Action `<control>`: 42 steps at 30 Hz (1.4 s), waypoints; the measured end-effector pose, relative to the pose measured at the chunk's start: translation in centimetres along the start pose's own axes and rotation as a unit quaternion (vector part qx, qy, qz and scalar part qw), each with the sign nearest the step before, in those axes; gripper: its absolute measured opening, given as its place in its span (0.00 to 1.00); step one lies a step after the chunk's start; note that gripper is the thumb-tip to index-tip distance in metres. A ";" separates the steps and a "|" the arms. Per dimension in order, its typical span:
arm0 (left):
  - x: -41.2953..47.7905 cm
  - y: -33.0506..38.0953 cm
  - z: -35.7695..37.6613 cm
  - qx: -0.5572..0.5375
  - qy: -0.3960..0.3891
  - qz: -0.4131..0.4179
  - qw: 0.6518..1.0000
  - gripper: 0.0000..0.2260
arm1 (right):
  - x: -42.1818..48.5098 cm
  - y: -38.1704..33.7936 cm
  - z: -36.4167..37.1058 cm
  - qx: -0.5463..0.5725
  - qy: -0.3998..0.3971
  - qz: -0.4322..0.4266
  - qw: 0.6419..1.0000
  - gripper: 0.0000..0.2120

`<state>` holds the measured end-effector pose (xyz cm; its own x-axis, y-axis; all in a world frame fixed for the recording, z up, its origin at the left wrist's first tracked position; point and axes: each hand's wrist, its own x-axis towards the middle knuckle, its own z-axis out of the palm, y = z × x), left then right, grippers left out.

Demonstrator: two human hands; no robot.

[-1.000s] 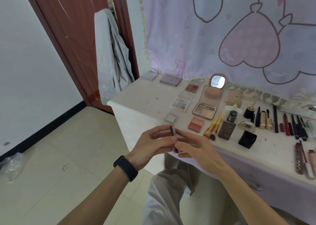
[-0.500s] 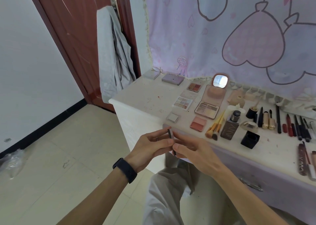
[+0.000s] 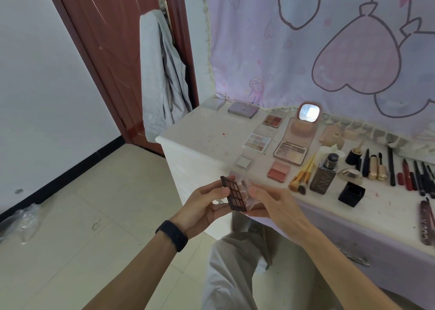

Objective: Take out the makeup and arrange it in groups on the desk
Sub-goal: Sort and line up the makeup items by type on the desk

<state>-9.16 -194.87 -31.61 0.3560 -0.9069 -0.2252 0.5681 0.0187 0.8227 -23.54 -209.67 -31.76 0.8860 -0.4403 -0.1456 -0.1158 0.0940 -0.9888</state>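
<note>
Pinching the left edge of the small dark palette (image 3: 235, 195) under the thumb of the left hand (image 3: 207, 206), other fingers curled beneath it. Gripping the clear lid (image 3: 246, 187), at three o'clock of the pans, with the fingertips (image 3: 255, 191) of the right hand (image 3: 275, 206). Half a second ago held shut and edge-on between the same hands; now hinged open and turned flat, rows of brown pans facing up. Held in the air just off the near edge of the desk (image 3: 207, 133), not yet resting on it. Probably opened to match the open palettes already laid out: small square compact (image 3: 244, 162) and pale nine-pan palette (image 3: 257, 142) at one o'clock of the hands, blush (image 3: 279, 171) toward two. Next, most likely, setting down beside that group, lid kept folded back.
</note>
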 end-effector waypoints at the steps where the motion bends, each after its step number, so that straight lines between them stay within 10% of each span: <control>1: 0.0 -0.1 -0.3 -0.005 -0.002 -0.006 1.000 0.20 | 0.0 0.1 0.1 0.008 0.004 0.008 1.000 0.25; 19: -1.7 2.3 -3.6 0.137 0.050 -0.028 0.989 0.20 | 0.0 2.2 1.3 0.261 0.066 0.103 0.958 0.23; 25: -1.2 2.2 -1.5 0.588 0.018 -0.012 0.809 0.38 | 0.2 2.5 1.9 0.215 0.061 0.107 0.969 0.21; 29: -0.3 1.1 -0.8 0.706 0.039 0.046 0.706 0.36 | 0.2 2.6 2.3 0.208 0.056 0.101 0.971 0.21; 42: 1.6 1.4 -1.2 0.741 0.080 0.120 0.655 0.38 | 1.1 1.1 1.3 0.133 0.040 0.047 0.989 0.25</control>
<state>-6.90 -195.78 -31.45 0.4438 -0.8947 0.0501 -0.8221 -0.3842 0.4202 -22.06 -208.85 -32.99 0.8375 -0.4863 -0.2493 -0.0641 0.3656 -0.9286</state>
